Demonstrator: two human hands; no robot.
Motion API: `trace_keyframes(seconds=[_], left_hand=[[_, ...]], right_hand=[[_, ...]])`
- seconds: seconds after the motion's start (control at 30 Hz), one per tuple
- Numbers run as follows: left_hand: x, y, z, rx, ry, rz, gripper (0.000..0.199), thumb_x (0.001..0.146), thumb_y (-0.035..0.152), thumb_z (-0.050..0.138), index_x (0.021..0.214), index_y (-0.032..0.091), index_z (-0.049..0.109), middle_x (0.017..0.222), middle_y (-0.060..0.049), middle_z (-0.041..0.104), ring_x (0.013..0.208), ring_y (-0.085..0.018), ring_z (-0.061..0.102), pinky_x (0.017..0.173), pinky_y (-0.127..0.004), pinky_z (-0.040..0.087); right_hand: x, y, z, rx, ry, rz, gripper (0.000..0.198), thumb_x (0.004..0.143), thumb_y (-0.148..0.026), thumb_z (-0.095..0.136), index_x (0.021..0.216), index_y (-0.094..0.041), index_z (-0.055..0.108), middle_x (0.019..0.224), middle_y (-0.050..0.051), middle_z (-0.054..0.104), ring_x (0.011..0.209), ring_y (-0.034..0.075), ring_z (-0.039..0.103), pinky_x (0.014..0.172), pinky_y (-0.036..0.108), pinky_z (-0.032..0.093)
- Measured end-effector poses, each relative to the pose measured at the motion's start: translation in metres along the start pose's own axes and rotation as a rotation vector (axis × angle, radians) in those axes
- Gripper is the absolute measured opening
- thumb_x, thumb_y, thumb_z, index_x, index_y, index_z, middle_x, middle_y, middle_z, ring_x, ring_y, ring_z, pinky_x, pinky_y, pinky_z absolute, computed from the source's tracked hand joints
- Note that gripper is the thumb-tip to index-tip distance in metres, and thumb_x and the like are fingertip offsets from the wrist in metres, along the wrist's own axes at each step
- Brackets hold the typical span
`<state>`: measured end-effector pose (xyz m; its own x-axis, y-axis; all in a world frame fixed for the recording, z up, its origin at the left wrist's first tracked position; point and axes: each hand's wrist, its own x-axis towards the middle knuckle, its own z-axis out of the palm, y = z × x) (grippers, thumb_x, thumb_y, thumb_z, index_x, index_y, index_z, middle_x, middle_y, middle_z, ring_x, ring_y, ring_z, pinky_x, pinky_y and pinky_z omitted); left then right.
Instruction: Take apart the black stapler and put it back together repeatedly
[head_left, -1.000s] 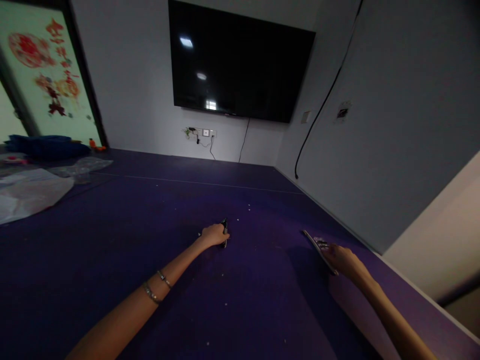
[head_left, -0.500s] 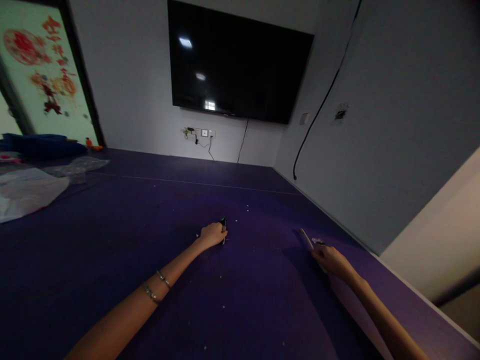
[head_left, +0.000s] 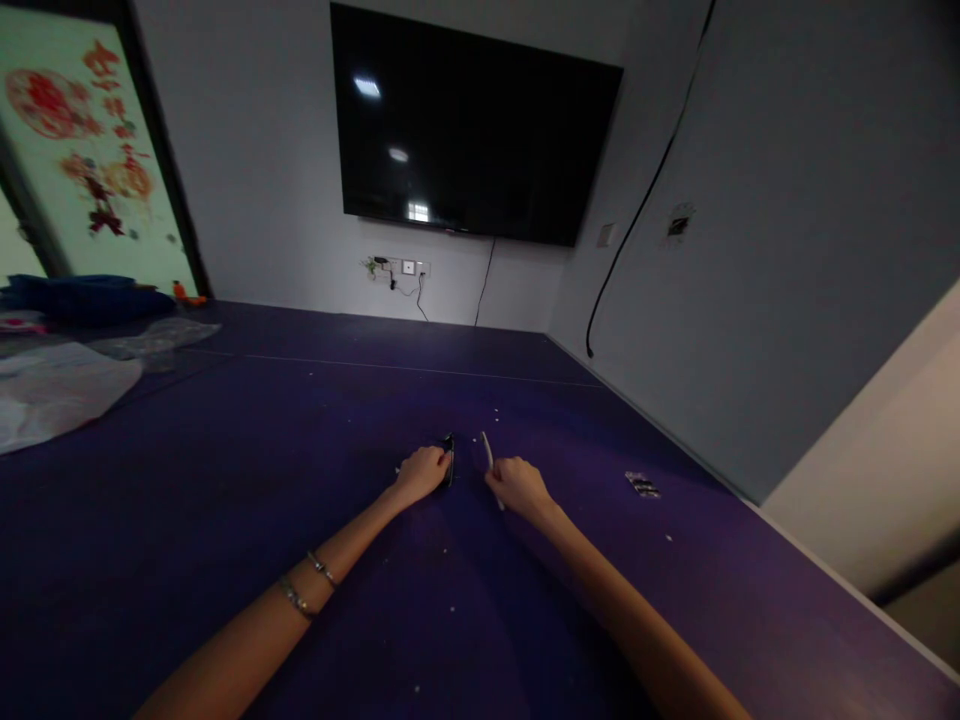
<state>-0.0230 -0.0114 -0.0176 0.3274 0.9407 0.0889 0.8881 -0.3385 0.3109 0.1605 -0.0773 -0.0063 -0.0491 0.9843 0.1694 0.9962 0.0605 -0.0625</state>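
Observation:
My left hand (head_left: 423, 470), with two bracelets on its wrist, is closed around a thin dark flat piece with a shiny edge (head_left: 451, 462). That piece is held edge-on to me, so its kind does not show. Just to the right, my right hand (head_left: 519, 487) grips a slim pale flat piece (head_left: 487, 450), tilted and also seen from its edge. The two pieces are a short gap apart, low over the purple surface (head_left: 360, 620). Fingers hide much of both.
A small clear packet with dark strips (head_left: 643, 485) lies to the right. Several white specks dot the surface. Plastic bags (head_left: 67, 390) and dark blue cloth (head_left: 86, 300) are at far left. A black cable (head_left: 637, 215) hangs by the right wall; a television (head_left: 472, 130) is ahead.
My right hand has moved left with the pale piece, from beside the small packet to close by my left hand. The packet now shows uncovered. My left hand has barely moved.

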Motion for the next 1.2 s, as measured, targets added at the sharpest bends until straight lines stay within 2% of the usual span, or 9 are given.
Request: trace_keyframes(seconds=[0.13,0.3,0.47,0.57,0.73,0.83,0.97,1.1,1.2], left_hand=[[-0.003,-0.003,-0.003,-0.011,0.064,-0.044,0.036,0.089,0.036,0.032,0.087,0.02,0.065,0.094,-0.008,0.067,0.088,-0.02,0.061,0.068,-0.025,0.041],[-0.003,-0.005,0.001,-0.029,0.116,-0.05,0.036,0.088,0.036,0.034,0.085,0.021,0.066,0.09,-0.007,0.067,0.084,-0.019,0.061,0.065,-0.024,0.04],[-0.002,-0.009,0.006,-0.081,0.134,-0.065,0.037,0.086,0.038,0.035,0.076,0.02,0.065,0.082,-0.006,0.067,0.077,-0.017,0.061,0.058,-0.022,0.035],[-0.002,-0.011,0.008,-0.104,0.147,-0.06,0.037,0.086,0.037,0.034,0.073,0.019,0.064,0.078,-0.005,0.066,0.073,-0.016,0.06,0.055,-0.022,0.032],[-0.002,-0.01,0.006,-0.124,0.146,-0.072,0.036,0.085,0.036,0.035,0.07,0.019,0.063,0.077,-0.004,0.065,0.071,-0.016,0.058,0.055,-0.022,0.03],[-0.003,-0.008,0.004,-0.127,0.137,-0.083,0.035,0.085,0.036,0.036,0.069,0.019,0.062,0.077,-0.004,0.066,0.072,-0.016,0.058,0.053,-0.022,0.029],[-0.003,-0.007,0.002,-0.142,0.121,-0.093,0.035,0.084,0.037,0.036,0.066,0.019,0.06,0.074,-0.003,0.065,0.071,-0.015,0.058,0.052,-0.022,0.028],[-0.001,-0.009,0.002,-0.152,0.116,-0.079,0.035,0.084,0.038,0.037,0.065,0.019,0.06,0.073,-0.002,0.065,0.069,-0.015,0.058,0.051,-0.022,0.027],[0.0,-0.01,0.003,-0.155,0.118,-0.061,0.035,0.083,0.038,0.036,0.065,0.019,0.059,0.072,-0.002,0.064,0.067,-0.014,0.057,0.05,-0.022,0.026]], right_hand=[[0.012,-0.019,0.007,-0.019,-0.004,-0.009,0.035,0.085,-0.034,0.038,0.082,-0.018,0.068,0.083,0.011,0.069,0.076,0.022,0.065,0.062,0.028,0.045],[0.019,-0.026,0.013,0.013,-0.04,0.023,0.035,0.084,-0.035,0.038,0.089,-0.017,0.068,0.09,0.015,0.068,0.081,0.026,0.065,0.066,0.032,0.046],[0.016,-0.024,0.012,0.06,-0.043,0.054,0.048,0.085,-0.049,0.032,0.089,-0.016,0.067,0.09,0.016,0.067,0.083,0.028,0.064,0.068,0.036,0.045],[0.01,-0.01,0.007,0.064,0.003,0.07,0.05,0.086,-0.052,0.03,0.086,-0.017,0.065,0.085,0.013,0.067,0.078,0.025,0.064,0.066,0.033,0.044],[-0.004,0.044,-0.002,0.122,0.143,0.135,0.032,0.086,-0.042,0.038,0.088,-0.02,0.061,0.09,0.007,0.065,0.082,0.019,0.061,0.067,0.026,0.042],[-0.013,0.093,-0.004,0.156,0.254,0.176,0.025,0.084,-0.032,0.043,0.093,-0.017,0.06,0.096,0.009,0.063,0.094,0.02,0.056,0.078,0.027,0.04],[-0.031,0.163,-0.007,0.118,0.334,0.282,0.029,0.078,-0.025,0.047,0.102,-0.013,0.059,0.105,0.012,0.061,0.105,0.023,0.052,0.089,0.032,0.036],[-0.053,0.221,-0.011,0.091,0.306,0.313,0.034,0.076,-0.023,0.048,0.106,-0.011,0.06,0.109,0.013,0.062,0.107,0.024,0.053,0.095,0.034,0.033],[-0.067,0.252,-0.014,0.149,0.244,0.303,0.04,0.074,-0.028,0.052,0.111,-0.013,0.058,0.112,0.012,0.061,0.108,0.023,0.054,0.094,0.032,0.036]])
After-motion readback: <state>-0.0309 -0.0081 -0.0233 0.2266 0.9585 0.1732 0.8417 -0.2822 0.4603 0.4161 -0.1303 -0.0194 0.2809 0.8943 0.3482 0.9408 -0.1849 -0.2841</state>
